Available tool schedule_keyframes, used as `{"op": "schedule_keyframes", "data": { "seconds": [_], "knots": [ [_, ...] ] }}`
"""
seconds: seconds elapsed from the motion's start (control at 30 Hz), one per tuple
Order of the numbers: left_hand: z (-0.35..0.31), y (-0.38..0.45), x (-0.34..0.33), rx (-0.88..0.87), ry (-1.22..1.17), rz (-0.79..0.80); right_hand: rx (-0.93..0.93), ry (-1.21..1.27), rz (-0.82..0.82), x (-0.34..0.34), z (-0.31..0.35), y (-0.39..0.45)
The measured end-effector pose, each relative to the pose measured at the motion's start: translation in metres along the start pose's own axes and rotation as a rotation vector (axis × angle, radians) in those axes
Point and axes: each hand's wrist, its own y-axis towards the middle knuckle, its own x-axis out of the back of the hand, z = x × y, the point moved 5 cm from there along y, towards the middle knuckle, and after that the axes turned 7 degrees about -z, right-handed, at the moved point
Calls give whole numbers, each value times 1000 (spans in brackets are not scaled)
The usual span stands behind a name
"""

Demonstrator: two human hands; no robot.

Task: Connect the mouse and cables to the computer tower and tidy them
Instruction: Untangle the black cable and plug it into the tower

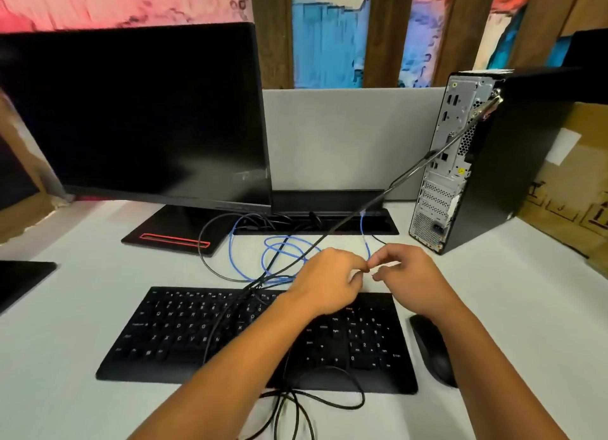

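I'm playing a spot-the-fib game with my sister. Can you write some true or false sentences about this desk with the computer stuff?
1. The thin blue cable lies looped on the white desk. True.
2. The black computer mouse sits left of the black keyboard. False: it sits right of it.
3. The big black monitor screen is dark. True.
4. The left hand rests on the mouse. False: both it and the right hand pinch the blue cable.

white desk (pixel 82 357); keyboard (pixel 184 334), mouse (pixel 432 351), tower (pixel 493 163), monitor (pixel 138 117), cables (pixel 250 265)
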Motion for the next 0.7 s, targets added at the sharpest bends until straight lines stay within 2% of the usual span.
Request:
{"op": "schedule_keyframes", "data": {
  "seconds": [0.1,0.13,0.2,0.27,0.37,0.47,0.6,0.7],
  "knots": [
    [38,-18,16,95,-101,89,-8,-165,-8,-19,20,-18],
    [48,-24,23,124,-149,103,-44,-192,46,-28,26,-24],
    [65,-37,37,183,-272,102,-140,-233,265,-51,37,-40],
    [80,-49,47,269,-410,35,-155,-332,407,-76,46,-54],
    [100,-62,54,382,-540,-99,-20,-531,366,-105,59,-65],
    [113,-75,52,438,-505,-148,-47,-448,378,-106,65,-62],
    [106,-75,53,376,-398,-228,-115,-194,407,-41,78,-41],
    [83,-61,56,225,-366,-301,-53,-283,219,29,86,-11]
  ]
}}
